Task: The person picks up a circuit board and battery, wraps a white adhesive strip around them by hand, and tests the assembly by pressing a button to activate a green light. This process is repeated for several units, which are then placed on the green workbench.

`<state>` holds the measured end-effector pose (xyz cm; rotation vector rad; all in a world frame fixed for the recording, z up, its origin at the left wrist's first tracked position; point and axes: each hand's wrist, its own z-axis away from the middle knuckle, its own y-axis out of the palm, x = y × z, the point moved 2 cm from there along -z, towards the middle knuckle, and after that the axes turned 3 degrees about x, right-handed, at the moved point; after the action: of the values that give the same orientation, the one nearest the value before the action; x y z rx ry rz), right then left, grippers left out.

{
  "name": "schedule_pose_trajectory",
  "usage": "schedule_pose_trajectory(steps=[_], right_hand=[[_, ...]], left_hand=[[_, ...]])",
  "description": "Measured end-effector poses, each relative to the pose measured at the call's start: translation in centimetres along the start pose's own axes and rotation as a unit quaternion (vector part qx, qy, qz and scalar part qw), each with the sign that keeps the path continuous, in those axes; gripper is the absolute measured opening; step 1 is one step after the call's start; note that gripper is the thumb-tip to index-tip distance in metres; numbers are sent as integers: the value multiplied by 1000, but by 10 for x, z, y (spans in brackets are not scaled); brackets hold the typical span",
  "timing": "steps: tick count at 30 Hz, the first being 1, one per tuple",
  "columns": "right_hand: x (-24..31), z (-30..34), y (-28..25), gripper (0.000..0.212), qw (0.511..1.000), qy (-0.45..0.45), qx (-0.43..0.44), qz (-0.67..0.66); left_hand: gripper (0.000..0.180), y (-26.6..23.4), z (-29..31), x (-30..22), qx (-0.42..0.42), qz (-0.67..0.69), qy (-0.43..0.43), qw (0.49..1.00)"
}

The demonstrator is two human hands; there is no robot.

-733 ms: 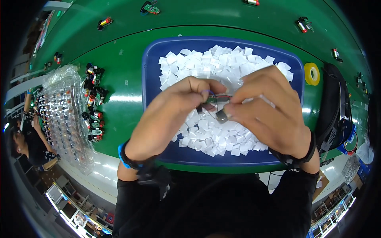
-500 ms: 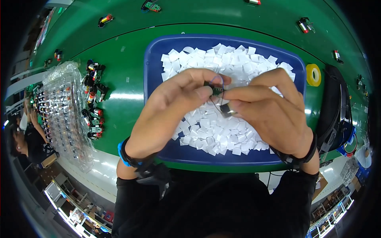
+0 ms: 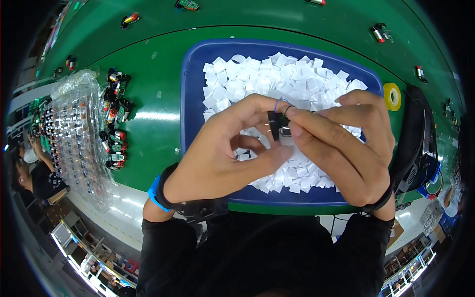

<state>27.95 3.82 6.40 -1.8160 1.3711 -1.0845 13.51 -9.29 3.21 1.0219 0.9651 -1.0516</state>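
Over a blue tray heaped with small white squares, both my hands meet at a small dark circuit board with wires. A black part with thin metal pins and a loop of blue and black wire show on it. My left hand curls around its left side, index and middle fingers against it, the thumb bent below. From the other side, my right hand pinches it between thumb and index finger. Fingers cover much of the board, and its silvery part is only partly visible.
A yellow tape roll and a black bag lie right of the tray. On the left are several battery-and-board assemblies and a clear plastic tray stack. More assemblies lie along the far bench. Another person sits far left.
The board has turned between my fingers, its pinned black part now facing left. My left thumb has dropped below it, and my right fingers have closed onto its wire side.
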Motion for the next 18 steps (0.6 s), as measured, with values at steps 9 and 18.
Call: schedule_pose_trajectory(steps=[9,18], right_hand=[[-13,5,-6,38,961,181,-29,-208],[-6,10,9,28,907,226,-57,-350]], left_hand=[[42,-8,-2,-6,-35,56,73,995],[39,-4,0,-5,-76,-86,161,980]])
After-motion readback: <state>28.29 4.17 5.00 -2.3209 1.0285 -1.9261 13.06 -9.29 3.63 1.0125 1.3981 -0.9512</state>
